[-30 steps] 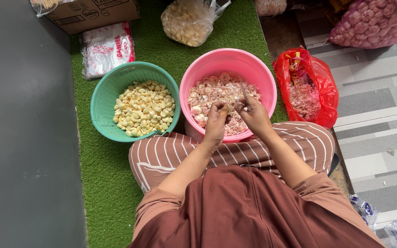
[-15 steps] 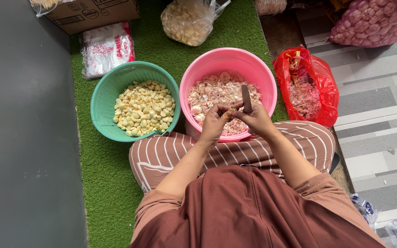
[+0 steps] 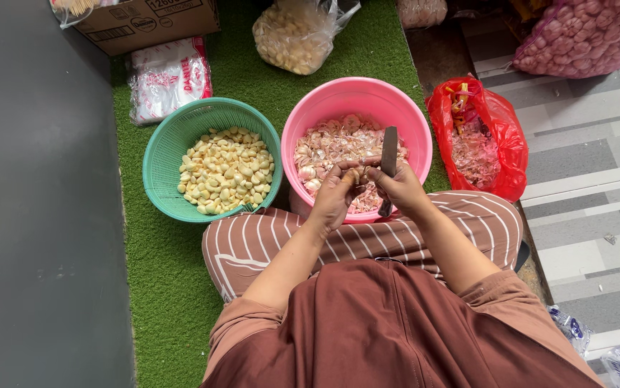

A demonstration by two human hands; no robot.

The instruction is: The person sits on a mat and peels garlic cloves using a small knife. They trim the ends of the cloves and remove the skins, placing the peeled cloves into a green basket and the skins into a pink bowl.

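Garlic clove [image 3: 353, 174], small and pale, sits pinched in the fingertips of the left hand [image 3: 335, 194], just above the near rim of the round pink plastic basin [image 3: 302, 118]. Most of the clove is covered by the fingers, so its shape is hard to make out. The right hand [image 3: 399, 190] is closed around the handle of a small knife with a dark flat blade [image 3: 389, 151]; the handle is hidden inside the fist, and only its lower tip shows under the hand. The blade points up and away from the body, over the unpeeled cloves and skins in the basin. Both hands meet close together, thumbs almost touching, with the forearms coming up from the lap. Left of the basin stands a green plastic basket of peeled yellowish cloves [image 3: 173, 136]. A red plastic bag of skins [image 3: 500, 129] lies on the right. The cardboard box [image 3: 145, 21] at the top is cut off by the edge.
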